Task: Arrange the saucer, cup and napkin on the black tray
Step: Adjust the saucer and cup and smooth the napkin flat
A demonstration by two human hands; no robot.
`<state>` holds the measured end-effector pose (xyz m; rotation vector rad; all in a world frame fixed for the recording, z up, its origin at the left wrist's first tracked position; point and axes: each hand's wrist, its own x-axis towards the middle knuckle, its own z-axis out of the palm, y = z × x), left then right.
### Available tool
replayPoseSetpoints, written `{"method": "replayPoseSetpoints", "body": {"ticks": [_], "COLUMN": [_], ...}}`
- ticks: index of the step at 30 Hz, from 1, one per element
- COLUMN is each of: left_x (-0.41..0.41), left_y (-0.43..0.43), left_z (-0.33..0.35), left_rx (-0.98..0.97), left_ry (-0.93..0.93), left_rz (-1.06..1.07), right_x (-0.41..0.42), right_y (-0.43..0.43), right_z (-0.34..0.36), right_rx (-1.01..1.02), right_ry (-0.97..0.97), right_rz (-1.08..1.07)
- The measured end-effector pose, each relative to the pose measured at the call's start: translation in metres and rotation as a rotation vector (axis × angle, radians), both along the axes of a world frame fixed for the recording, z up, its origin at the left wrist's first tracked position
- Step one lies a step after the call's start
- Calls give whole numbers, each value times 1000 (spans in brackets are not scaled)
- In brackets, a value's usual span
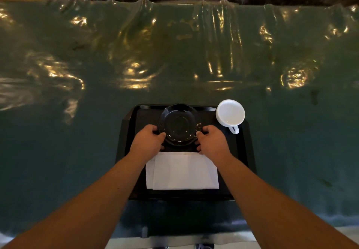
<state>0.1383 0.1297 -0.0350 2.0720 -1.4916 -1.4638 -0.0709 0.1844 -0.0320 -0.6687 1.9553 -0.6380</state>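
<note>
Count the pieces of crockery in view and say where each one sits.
2. The black saucer is at the far middle of the black tray, held at its rim by the left hand and right hand. The white cup stands at the tray's far right corner.

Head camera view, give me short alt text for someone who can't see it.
Both hands, left hand and right hand, hold a black saucer over a black tray, with a white napkin nearer and a white cup at its far right corner.
</note>
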Motion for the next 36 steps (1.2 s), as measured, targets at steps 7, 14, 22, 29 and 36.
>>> {"method": "replayPoseSetpoints", "body": {"ticks": [7, 14, 22, 29, 36], "left_x": [-5, -75, -168, -171, -155], "left_y": [14, 6, -2, 3, 2], "left_z": [11, 39, 42, 37, 45], "left_rx": [-275, -229, 158, 74, 14], "left_ry": [-161, 21, 460, 381, 333], "left_rz": [47, -148, 36, -34, 4], "right_x": [0, -66, -122, -116, -91], "right_y": [22, 43, 8, 13, 9], "right_z": [18, 40, 32, 21, 19], "right_rx": [-179, -409, -188, -266, -280], "right_ry": [381, 450, -24, 62, 19], "right_rz": [182, -143, -258, -197, -205]}}
